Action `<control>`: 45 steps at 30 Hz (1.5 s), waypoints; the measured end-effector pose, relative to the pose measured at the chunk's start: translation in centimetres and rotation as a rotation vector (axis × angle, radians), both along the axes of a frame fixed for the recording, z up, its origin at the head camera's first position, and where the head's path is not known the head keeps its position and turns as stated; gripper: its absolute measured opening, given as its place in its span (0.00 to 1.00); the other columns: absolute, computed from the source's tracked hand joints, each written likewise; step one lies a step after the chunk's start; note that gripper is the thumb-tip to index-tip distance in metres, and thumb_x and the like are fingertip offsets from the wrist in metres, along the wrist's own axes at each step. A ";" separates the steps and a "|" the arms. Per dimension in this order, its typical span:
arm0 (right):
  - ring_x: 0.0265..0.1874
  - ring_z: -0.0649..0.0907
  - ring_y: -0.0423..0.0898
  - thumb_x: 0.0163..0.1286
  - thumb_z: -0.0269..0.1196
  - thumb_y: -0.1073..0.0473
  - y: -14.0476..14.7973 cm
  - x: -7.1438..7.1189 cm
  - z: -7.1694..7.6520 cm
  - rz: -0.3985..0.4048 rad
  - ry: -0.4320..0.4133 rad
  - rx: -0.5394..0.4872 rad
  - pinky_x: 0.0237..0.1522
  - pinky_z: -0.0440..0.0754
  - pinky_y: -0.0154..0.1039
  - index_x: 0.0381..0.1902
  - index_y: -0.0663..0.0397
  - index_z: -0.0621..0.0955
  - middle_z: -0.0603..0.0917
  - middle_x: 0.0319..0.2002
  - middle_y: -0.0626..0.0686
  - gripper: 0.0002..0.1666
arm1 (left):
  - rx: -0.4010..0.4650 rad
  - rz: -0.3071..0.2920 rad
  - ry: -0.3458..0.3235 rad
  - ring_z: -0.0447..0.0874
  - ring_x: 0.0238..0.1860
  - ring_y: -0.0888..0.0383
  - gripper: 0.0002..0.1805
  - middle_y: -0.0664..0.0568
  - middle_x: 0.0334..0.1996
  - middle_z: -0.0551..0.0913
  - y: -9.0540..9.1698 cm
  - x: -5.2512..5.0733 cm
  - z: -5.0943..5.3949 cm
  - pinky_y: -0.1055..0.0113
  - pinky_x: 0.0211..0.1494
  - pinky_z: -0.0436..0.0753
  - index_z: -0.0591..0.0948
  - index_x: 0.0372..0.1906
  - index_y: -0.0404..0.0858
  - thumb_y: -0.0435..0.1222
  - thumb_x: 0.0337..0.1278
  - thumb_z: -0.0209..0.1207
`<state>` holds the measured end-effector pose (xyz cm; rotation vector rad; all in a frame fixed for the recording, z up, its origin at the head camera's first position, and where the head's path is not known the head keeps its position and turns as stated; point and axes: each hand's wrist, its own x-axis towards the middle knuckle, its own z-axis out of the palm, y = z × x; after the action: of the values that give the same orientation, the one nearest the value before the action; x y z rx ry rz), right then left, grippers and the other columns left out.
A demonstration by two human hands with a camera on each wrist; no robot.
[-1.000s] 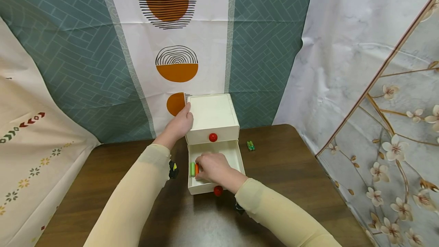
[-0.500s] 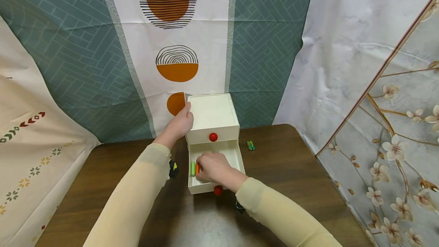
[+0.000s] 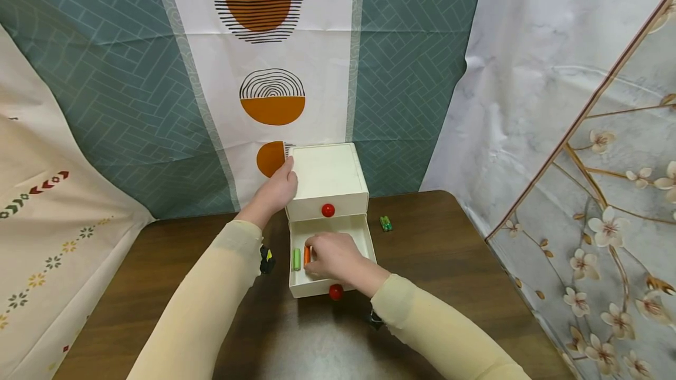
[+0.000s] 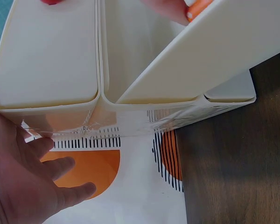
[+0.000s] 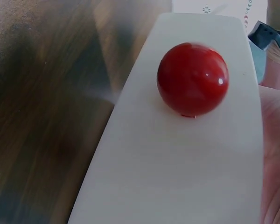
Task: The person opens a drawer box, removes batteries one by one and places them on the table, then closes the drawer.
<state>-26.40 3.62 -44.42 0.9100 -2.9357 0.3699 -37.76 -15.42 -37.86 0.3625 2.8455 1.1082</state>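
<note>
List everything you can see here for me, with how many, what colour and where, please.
Drawer cabinet: 1, white, on the table
Pulled-out drawer: 1, white, below the top drawer
Round knobs: 2 seen, red, on the drawer fronts
Light green cylinder: 1, inside the drawer, left side
Orange cylinder: 1, in the right hand
Small cylinders: a few, green, right of the cabinet
Table: 1, dark brown
Hanging cloths: teal-and-white behind, cream left, pale floral right
Sleeves: 2, pale yellow, on the arms
Wrist devices: 2, dark, at the wrists
Left hand: 1, bare, against the cabinet's left side
Right hand: 1, bare, in the drawer
</note>
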 end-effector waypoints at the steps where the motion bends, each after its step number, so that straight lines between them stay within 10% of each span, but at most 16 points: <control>1: 0.27 0.76 0.38 0.67 0.78 0.48 0.1 0.0 0.1 -0.001 0.007 -0.007 0.28 0.73 0.39 0.40 0.45 0.89 0.77 0.26 0.38 0.11 | 0.001 0.002 0.000 0.41 0.90 0.46 0.37 0.49 0.92 0.39 0.0 0.0 0.0 0.45 0.89 0.47 0.39 0.92 0.39 0.49 0.91 0.27; 45: 0.28 0.81 0.38 0.67 0.81 0.52 7.5 2.1 2.8 -0.054 0.088 -0.139 0.27 0.78 0.36 0.54 0.47 0.90 0.88 0.36 0.41 0.20 | -0.016 -0.003 0.011 0.39 0.90 0.47 0.37 0.49 0.92 0.38 0.1 -0.2 -0.2 0.47 0.90 0.45 0.39 0.92 0.38 0.49 0.91 0.26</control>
<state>-24.32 11.15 -41.59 0.8069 -2.8071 0.5098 -37.95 -15.32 -38.09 0.3726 2.8608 1.0855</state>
